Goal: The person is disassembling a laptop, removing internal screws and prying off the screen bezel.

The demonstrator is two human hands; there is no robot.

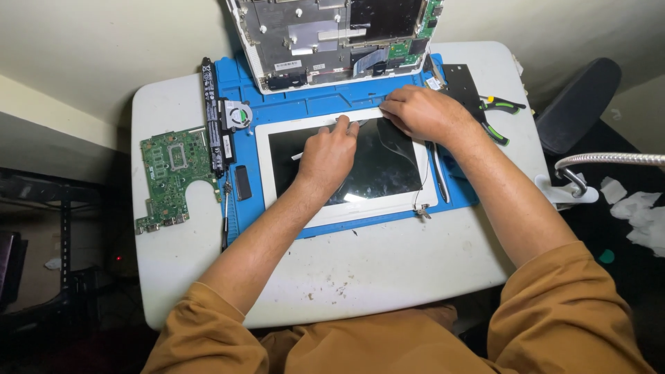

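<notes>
Nearest of all are the person's two brown sleeves (208,332), coming up from the near edge of the pale table (388,277). Far left on the table lies a green circuit board (170,180), and just right of it a long black battery bar (211,114) with a small round fan (237,114) beside it, at the left edge of the blue work mat (312,104). On the mat rests a white-framed screen panel (346,170), its dark glass facing up. The left hand (327,156) lies knuckles up over the glass, fingers curled narrow at the panel's far edge, touching a thin pale strip (360,114) there; whether it pinches the strip I cannot tell. Just right of it, the right hand (422,114) presses flat-fingered on the same far edge, fingertips on the strip. Beyond both hands stands an opened laptop base (332,38). Far right lie green-handled pliers (500,118).
</notes>
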